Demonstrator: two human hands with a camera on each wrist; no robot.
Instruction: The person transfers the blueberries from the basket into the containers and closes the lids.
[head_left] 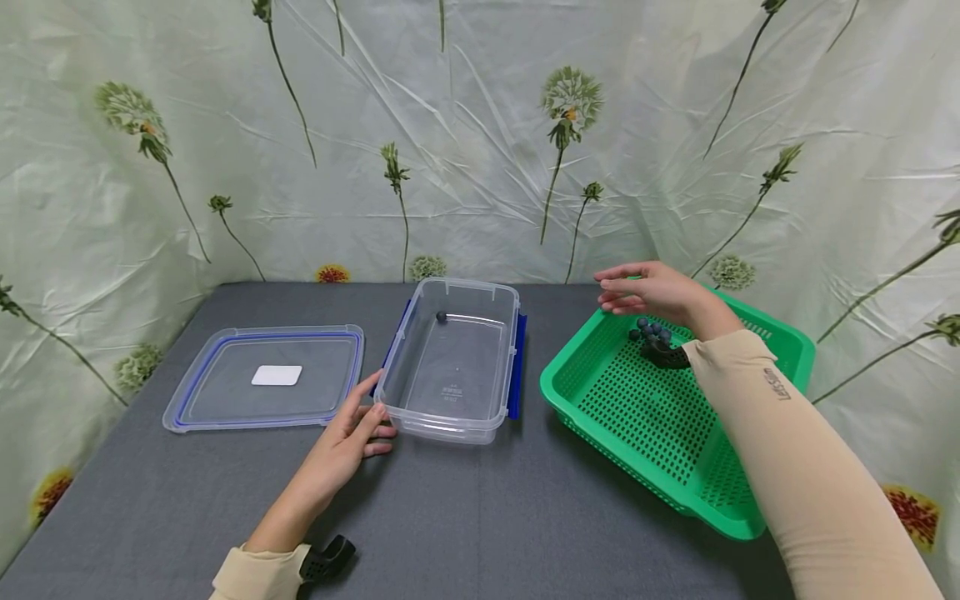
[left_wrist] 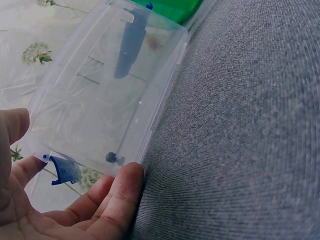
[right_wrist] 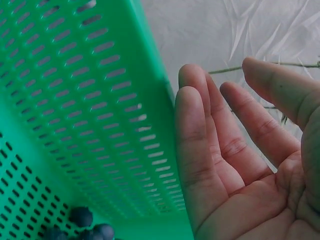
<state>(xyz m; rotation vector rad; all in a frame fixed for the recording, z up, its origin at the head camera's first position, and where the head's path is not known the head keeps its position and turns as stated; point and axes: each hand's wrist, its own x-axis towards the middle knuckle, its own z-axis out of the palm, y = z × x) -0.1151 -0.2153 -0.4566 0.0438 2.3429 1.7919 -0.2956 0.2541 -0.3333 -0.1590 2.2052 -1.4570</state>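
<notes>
In the head view a clear plastic container [head_left: 457, 350] stands uncovered mid-table, with one blueberry [head_left: 441, 317] near its far left corner. My left hand [head_left: 345, 442] touches the container's near left corner, thumb at the front and fingers extended along the side and low at the corner. A blue latch [left_wrist: 64, 170] hangs beside those fingertips in the left wrist view. Over the far left rim of a green perforated basket [head_left: 637, 425] is my right hand [head_left: 645, 292], fingers extended and nothing between them. Several blueberries [right_wrist: 92, 230] lie below it in the basket.
A clear lid [head_left: 225, 392] with a blue seal and a white label lies flat left of the container. A second blue latch [head_left: 517, 367] sticks out on the container's right. Flower-printed cloth [head_left: 480, 167] hangs behind the grey table [head_left: 465, 517].
</notes>
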